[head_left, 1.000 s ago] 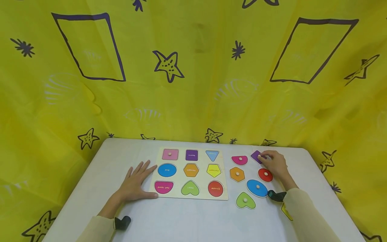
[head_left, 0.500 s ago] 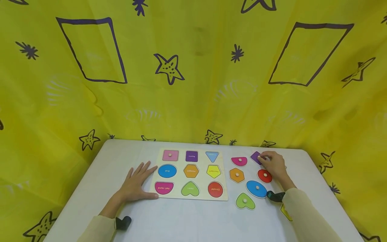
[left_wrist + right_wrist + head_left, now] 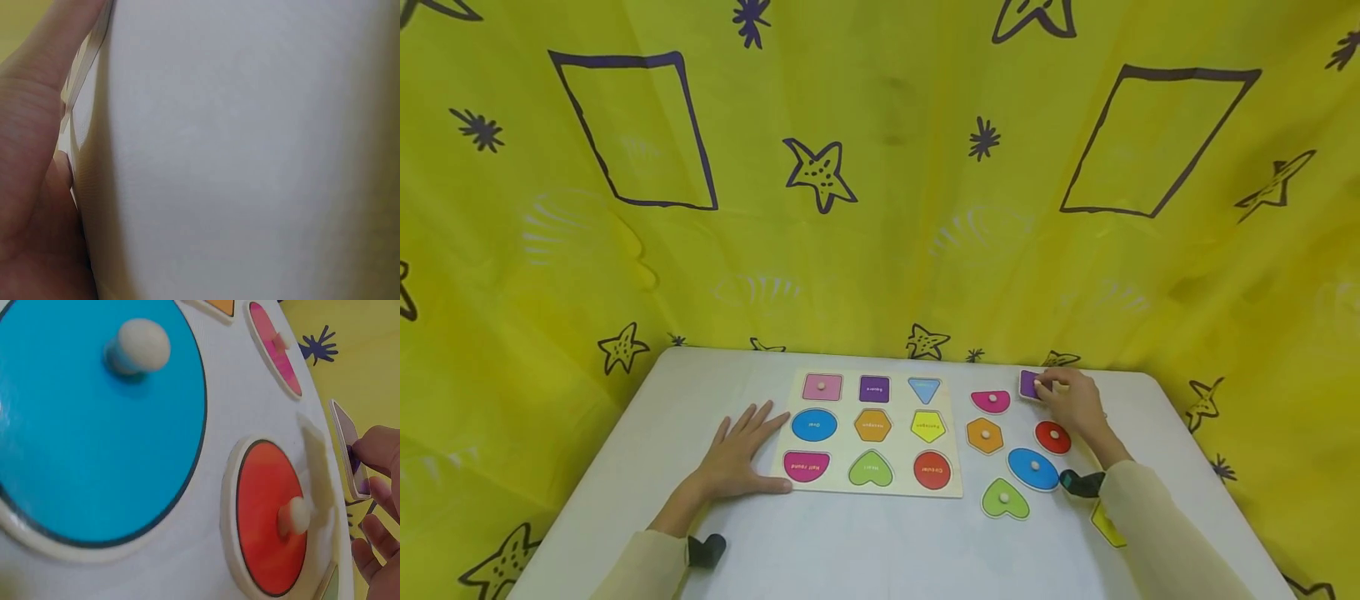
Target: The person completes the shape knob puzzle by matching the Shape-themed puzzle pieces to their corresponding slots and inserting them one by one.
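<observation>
A wooden puzzle board (image 3: 958, 454) lies on the white table (image 3: 850, 550), with a pink piece with a knob seated in its top-left slot. My left hand (image 3: 741, 450) lies flat on the table, fingers straight, touching the board's left edge (image 3: 81, 69). To the right of the board, my right hand (image 3: 1043, 387) pinches a purple square piece (image 3: 1027, 383) by its knob. In the right wrist view that purple piece (image 3: 349, 447) is tilted, with my fingertips (image 3: 382, 450) on it.
Loose knobbed pieces lie right of the board: pink half-round (image 3: 991, 401), orange hexagon (image 3: 984, 435), red circle (image 3: 1052, 437), blue oval (image 3: 1033, 468), green heart (image 3: 1004, 498). A yellow piece (image 3: 1105, 527) is partly hidden under my right sleeve. Yellow patterned cloth surrounds the table.
My right hand has drawn the purple square slightly back and tipped it up. The left hand has stayed flat by the board.
</observation>
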`<state>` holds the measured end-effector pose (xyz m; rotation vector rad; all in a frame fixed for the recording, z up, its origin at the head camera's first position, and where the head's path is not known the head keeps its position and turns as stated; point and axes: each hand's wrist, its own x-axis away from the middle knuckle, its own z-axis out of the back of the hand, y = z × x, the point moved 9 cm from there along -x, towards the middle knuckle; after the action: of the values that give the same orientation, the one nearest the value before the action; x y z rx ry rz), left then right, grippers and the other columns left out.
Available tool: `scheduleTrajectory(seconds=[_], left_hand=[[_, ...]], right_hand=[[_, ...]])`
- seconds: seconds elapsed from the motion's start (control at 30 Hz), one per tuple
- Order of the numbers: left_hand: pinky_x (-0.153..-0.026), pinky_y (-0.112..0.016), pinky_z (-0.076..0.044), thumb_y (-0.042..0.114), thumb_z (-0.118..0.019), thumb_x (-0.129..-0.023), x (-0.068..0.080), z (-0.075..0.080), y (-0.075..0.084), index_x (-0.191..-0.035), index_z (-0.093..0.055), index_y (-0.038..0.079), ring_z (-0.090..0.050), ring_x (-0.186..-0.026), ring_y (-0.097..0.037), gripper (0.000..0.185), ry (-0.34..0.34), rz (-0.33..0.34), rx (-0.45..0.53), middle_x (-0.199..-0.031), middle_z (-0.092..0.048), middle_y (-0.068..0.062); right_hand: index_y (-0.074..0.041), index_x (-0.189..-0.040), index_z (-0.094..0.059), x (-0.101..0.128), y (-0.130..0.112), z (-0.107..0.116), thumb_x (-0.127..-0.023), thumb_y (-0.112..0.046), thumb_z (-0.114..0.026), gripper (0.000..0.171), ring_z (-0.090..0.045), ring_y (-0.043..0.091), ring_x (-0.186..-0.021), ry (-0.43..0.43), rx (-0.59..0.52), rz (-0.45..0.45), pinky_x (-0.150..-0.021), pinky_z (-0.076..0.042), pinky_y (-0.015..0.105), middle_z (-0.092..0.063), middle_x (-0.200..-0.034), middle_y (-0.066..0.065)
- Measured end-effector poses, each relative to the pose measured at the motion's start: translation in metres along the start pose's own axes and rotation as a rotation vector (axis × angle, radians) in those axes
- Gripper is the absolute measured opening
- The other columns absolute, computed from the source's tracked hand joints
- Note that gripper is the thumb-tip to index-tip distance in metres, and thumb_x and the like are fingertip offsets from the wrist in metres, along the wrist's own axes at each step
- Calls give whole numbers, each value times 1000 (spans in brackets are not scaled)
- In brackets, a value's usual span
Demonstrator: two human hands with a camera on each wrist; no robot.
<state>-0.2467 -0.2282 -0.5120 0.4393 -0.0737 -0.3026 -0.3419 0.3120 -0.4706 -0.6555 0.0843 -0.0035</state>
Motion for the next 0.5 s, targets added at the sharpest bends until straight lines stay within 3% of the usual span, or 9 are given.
scheduleTrajectory(seconds=[0.5], left_hand=[[-116,-76,-2,69,-82,-66,0,2,4,-158,-43,19,-15,-153,-48,111,-9,0,5,-166,-28,-20]], right_hand=[[4,-118,-72,-6,-40,4,-99,-14,-69,26,-48,50,-127,45,-29,120,-102,-47,64,-59,-133,30]])
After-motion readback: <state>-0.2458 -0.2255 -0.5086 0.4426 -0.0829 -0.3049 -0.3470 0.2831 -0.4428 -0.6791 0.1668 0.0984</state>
